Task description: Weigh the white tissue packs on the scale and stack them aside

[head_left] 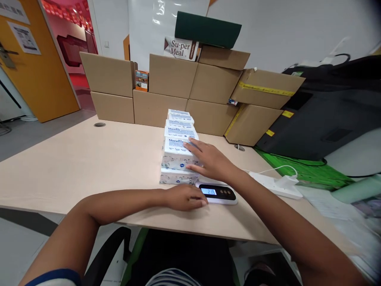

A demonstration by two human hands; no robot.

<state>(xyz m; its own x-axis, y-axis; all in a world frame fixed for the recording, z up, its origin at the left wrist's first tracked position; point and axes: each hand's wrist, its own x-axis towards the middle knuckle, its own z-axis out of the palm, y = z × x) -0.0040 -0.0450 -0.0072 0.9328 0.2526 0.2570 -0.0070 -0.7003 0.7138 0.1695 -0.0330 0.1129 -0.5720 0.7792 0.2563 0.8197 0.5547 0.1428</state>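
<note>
A pale wood-toned table is being occupied at its far edge by a wall of stacked brown cardboard boxes, some of them being crossed by yellow tape. At the right, a bulky dark grey casing is being borne above a bright green surface. A dark green, wedge-like panel is being supported at the top of the boxes, where a white carton lettered "Su-per Meal" is being partly covered by it.

In the middle, a row of white, plastic-wrapped soft packs with blue lettering and floral-patterned sides is being carried by the table, running from near the boxes toward the person and being stacked two high at the near end. To the right of the row, a white power strip with a plug in it is being kept well apart from the packs.

The nearest upper pack is being touched by the right hand from its right side: the grip is being left unclosed, the fingers being spread over the top and the thumb being placed lower, near the front face. A white, flat digital scale with a black panel is being touched at its left end by the left hand, just in front of the packs' near right corner. Its fingers are being held bent; whether the scale is being grasped cannot be told. Beside those fingertips, a small pale-blue display is being lit.
</note>
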